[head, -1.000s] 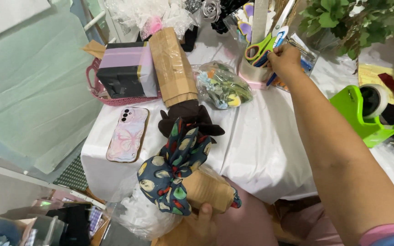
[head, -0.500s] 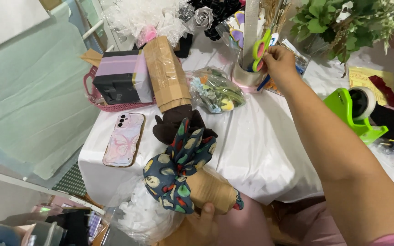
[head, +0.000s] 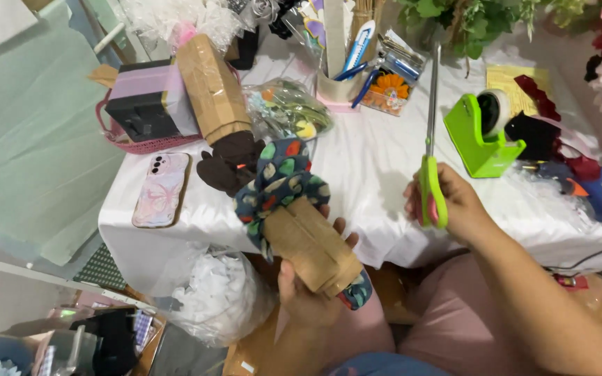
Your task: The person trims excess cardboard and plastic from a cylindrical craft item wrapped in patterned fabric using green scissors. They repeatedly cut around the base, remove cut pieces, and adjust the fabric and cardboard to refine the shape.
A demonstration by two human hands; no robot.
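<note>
Scissors [head: 431, 150] with green handles stand upright in the right hand [head: 454, 202], fingers curled through the loops, blades pointing up and away over the white desk [head: 377, 160]. Left hand [head: 308, 292] sits below the desk's near edge, fingers wrapped around a brown paper bundle [head: 311, 244] whose long axis slants up-left toward a patterned fabric bow [head: 280, 181]. Bare cloth lies between the hands; a green tape dispenser [head: 482, 132] stands just right of the blades.
</note>
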